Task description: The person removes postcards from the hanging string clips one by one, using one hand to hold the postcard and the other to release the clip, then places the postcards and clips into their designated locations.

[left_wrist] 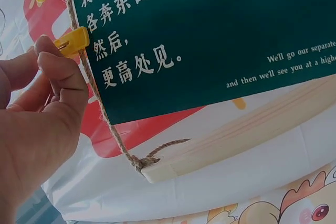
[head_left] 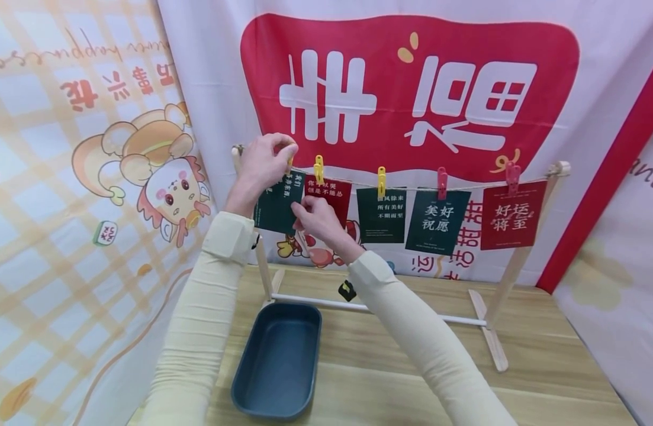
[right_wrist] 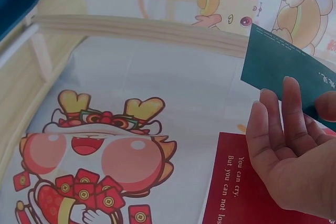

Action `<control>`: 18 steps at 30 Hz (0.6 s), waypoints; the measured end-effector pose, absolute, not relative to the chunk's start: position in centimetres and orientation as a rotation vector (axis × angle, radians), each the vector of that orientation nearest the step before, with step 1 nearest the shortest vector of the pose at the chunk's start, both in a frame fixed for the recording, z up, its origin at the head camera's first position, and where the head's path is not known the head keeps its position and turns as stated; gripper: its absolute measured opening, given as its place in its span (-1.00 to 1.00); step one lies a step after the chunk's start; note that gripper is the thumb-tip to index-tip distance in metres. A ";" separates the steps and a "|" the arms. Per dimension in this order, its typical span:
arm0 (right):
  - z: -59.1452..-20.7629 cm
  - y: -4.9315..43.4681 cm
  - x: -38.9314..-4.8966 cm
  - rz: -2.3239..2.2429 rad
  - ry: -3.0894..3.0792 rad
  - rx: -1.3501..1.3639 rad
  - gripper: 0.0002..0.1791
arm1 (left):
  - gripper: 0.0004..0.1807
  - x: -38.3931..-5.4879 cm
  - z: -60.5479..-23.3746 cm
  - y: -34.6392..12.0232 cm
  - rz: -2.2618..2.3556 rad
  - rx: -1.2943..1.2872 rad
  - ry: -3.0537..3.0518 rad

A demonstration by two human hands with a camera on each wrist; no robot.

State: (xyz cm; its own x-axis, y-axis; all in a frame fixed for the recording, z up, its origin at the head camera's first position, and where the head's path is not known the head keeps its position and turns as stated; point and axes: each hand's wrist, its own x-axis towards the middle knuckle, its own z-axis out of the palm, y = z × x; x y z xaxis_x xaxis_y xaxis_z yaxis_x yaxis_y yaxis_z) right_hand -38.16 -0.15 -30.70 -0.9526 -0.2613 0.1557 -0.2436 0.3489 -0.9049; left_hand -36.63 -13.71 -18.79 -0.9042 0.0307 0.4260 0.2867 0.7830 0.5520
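A table point(head_left: 369, 378) with a pale wood-grain top is used as the support. On it a deep blue tray point(head_left: 277, 361) with rounded corners is set, its base down. Just behind the tray, one wooden foot point(head_left: 277, 280) of a rack point(head_left: 510, 281) is planted; the other foot point(head_left: 495, 349) is placed well to the tray's right. The two ends are joined by a white bar point(head_left: 315, 302) behind the tray; whether the tabletop is touched by it cannot quite be told, as its middle is covered by a sleeve point(head_left: 411, 337).

Right fingers point(right_wrist: 294, 113) pinch green card point(right_wrist: 278, 64); red card point(right_wrist: 227, 187) partly behind them.
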 end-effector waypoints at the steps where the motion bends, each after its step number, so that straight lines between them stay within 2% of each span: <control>1: -30.7 -0.2 -38.2 -1.722 2.564 -0.481 -0.72 | -0.54 -36.6 -18.8 -13.7 -0.885 -0.244 -2.571; 18: -31.4 0.2 -38.2 -1.703 2.551 -0.511 -0.70 | -0.59 -37.0 -19.1 -13.5 -0.960 -0.291 -2.373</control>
